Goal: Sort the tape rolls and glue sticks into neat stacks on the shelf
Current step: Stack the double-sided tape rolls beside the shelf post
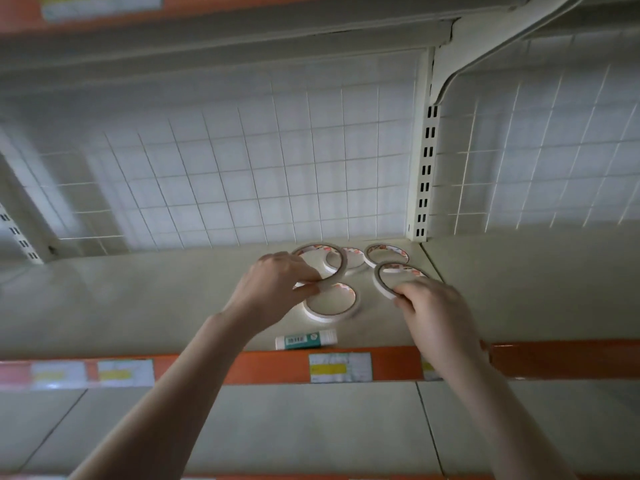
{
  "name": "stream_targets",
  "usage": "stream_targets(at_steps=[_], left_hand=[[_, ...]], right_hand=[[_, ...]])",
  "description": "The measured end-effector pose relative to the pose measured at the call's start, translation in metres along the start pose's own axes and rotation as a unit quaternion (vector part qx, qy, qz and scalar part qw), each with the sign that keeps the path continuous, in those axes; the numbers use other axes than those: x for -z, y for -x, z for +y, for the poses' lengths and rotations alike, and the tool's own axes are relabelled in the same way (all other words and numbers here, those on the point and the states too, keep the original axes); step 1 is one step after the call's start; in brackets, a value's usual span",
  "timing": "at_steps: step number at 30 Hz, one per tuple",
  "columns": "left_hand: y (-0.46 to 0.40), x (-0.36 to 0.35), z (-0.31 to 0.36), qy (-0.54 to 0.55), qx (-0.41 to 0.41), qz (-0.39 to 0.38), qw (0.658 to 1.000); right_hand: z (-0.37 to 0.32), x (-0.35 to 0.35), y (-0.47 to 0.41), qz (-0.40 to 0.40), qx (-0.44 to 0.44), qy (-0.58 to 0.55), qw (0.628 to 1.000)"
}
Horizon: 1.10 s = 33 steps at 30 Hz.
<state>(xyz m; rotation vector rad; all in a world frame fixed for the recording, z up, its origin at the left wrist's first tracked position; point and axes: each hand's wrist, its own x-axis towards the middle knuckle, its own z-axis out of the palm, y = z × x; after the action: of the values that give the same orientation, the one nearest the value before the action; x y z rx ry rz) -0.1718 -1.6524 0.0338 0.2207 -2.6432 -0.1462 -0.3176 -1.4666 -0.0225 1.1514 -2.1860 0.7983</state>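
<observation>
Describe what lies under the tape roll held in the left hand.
Under the raised tape roll pinched by the left hand, another roll and bare shelf show; fingers hide its near edge.

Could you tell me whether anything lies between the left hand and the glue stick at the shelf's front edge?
Nothing visible does. The glue stick lies alone below the left hand, which already pinches a tape roll.
</observation>
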Motion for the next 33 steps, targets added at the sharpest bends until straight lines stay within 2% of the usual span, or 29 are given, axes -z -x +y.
stream_targets(at_steps=[5, 10, 15, 25, 33], left_hand=[[0.045, 0.037, -0.035, -0.053, 0.046, 0.047, 0.996], [0.108, 0.085, -0.085, -0.103, 0.097, 0.091, 0.986], [0.187, 0.136, -0.146, -0.143, 0.159, 0.122, 0.969], [0.341, 0.245, -0.277, -0.207, 0.211, 0.166, 0.941], [0.427, 0.3, -0.361, -0.222, 0.246, 0.178, 0.926]], right_hand=[[-0.054, -0.011, -0.019, 0.018, 0.05, -0.044, 0.998], [-0.132, -0.04, -0.034, -0.005, 0.116, -0.086, 0.989], [-0.232, -0.074, -0.033, -0.028, 0.167, -0.107, 0.98], [-0.456, -0.145, -0.032, -0.05, 0.211, -0.168, 0.962], [-0.588, -0.184, -0.042, -0.062, 0.243, -0.191, 0.949]])
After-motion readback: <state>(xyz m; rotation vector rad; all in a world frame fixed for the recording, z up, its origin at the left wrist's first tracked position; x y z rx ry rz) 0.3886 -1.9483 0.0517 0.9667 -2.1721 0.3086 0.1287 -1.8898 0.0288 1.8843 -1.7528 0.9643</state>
